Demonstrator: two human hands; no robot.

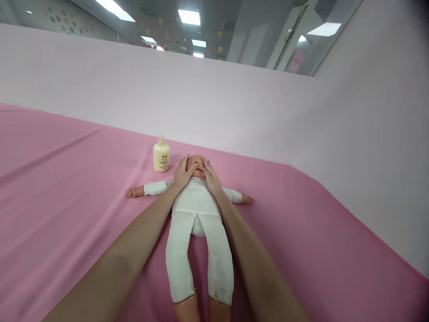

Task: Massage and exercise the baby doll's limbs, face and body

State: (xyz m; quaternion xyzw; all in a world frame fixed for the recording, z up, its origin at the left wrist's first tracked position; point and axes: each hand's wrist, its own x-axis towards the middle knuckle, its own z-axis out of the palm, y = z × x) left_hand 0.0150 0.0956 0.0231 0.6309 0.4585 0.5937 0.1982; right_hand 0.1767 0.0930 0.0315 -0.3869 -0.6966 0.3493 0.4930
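Note:
A baby doll [197,197] with a white cloth body lies on its back, arms spread out and legs toward me. My left hand [182,173] rests flat along one side of the doll's face [197,171], its thumb on the cheek. Against the opposite cheek lies my right hand [211,177], fingers stretched up along the head. Both palms touch the face, and the eyes and mouth show between them. The sides of the head are hidden under my hands. Beyond my left hand, a pale yellow pump bottle [161,156] stands upright.
Pink sheeting [83,179] with some creases covers the surface under the doll. A white wall [208,103] rises behind it and on the right. Above the wall, a window or mirror [214,27] shows ceiling lights and heart-shaped decorations.

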